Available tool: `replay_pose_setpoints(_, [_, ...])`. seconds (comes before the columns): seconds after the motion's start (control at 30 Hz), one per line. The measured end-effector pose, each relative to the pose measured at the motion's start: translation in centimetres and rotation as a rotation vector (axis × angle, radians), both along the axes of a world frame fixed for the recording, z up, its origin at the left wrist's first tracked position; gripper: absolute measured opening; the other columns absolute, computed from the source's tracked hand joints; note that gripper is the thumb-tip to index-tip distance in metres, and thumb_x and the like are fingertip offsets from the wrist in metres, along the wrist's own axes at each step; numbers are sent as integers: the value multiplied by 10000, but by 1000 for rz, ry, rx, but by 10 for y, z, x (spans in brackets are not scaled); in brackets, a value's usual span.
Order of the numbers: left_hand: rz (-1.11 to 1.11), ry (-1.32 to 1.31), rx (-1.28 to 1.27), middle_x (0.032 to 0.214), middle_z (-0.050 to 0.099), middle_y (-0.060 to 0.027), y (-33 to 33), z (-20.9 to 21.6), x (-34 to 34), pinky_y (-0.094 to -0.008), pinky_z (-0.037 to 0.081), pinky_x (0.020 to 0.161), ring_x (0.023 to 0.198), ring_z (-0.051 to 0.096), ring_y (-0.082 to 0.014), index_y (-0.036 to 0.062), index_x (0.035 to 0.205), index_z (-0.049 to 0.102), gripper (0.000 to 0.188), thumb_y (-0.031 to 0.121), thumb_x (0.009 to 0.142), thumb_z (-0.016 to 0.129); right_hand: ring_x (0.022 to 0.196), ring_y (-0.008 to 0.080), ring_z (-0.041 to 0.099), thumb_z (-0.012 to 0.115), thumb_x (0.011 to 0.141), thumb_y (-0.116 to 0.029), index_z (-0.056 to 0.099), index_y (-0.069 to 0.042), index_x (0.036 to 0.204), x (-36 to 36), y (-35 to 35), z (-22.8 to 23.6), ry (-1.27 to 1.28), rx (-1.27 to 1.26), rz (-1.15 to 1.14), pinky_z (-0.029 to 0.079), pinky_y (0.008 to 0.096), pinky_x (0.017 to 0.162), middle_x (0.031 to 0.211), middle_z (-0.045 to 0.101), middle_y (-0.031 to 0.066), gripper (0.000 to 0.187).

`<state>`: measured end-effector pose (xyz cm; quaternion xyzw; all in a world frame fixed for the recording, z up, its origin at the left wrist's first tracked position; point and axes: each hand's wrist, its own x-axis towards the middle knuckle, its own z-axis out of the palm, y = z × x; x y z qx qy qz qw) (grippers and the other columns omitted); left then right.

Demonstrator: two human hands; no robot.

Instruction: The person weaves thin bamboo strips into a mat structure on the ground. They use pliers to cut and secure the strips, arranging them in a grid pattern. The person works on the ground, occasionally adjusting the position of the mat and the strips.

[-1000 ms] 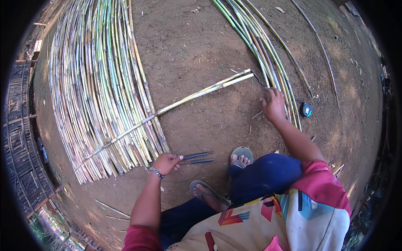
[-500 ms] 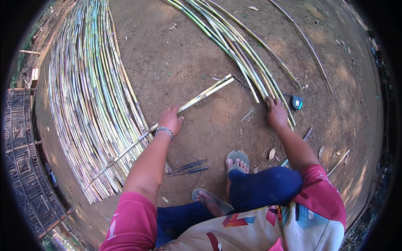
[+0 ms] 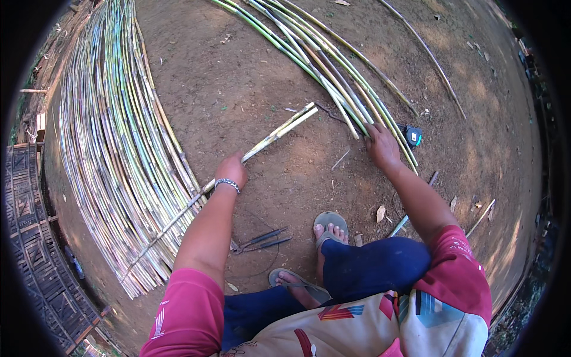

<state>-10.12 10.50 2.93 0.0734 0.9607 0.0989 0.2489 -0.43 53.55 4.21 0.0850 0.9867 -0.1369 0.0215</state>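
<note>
My left hand [image 3: 233, 169] is closed around slender, pale bamboo poles [image 3: 278, 134], whose two ends stick out beyond my fingers and spread slightly apart. Behind the hand, a long pole [image 3: 168, 229] slants across the near part of a wide spread of bamboo poles [image 3: 113, 137]. My right hand [image 3: 382, 146] has its fingers curled over the near ends of a smaller group of poles [image 3: 333, 65] to the right; exactly how many it grips is hidden. Just right of that hand lies a dark tape measure [image 3: 413, 137].
Pliers [image 3: 262, 240] lie on the dirt ground beside my sandalled feet [image 3: 331, 229]. Two single poles [image 3: 431, 56] rest at the far right. A dark slatted bamboo platform [image 3: 41, 262] stands at the left edge. Dry leaves [image 3: 380, 213] are scattered about.
The view has shifted slightly, so the ground things sit a little differently. Both hands appear a bit further left in the picture, still at the poles.
</note>
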Motion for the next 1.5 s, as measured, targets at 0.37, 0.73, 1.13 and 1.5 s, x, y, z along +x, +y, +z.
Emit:
replay_pose_setpoints(0.37, [-12, -58, -2, 1151, 672, -250, 7, 11, 5, -506, 499, 963, 1072, 644, -430, 59, 1242, 597, 364, 141, 888, 624, 1154, 407, 621, 421, 998, -158, 553, -21, 1309, -63, -26, -34, -147, -112, -69, 486, 498, 982, 1231, 644, 268, 365])
replay_pose_setpoints(0.73, [56, -63, 11, 1136, 673, -255, 3, 10, 7, -511, 501, 949, 1058, 642, -440, 68, 1253, 596, 393, 205, 892, 671, 1154, 417, 600, 515, 927, -156, 598, -67, 1255, -37, 54, -7, -119, 4, -359, 489, 479, 988, 1276, 589, 225, 350])
replay_pose_setpoints(1.13, [64, -37, 39, 1104, 683, -253, 1, 9, 10, -514, 503, 935, 1054, 645, -440, 64, 1237, 595, 381, 221, 897, 665, 1301, 407, 486, 629, 958, -374, 567, -52, 1350, -55, 56, -19, -92, -95, -358, 406, 474, 1100, 1388, 518, 213, 511])
replay_pose_setpoints(1.5, [39, -135, -22, 1202, 650, -283, 3, 20, 10, -493, 484, 993, 1128, 621, -444, 40, 1340, 528, 544, 291, 888, 696, 1254, 409, 552, 581, 910, -180, 591, -24, 1313, -54, 77, -22, -268, -152, -348, 442, 459, 1067, 1329, 587, 261, 432])
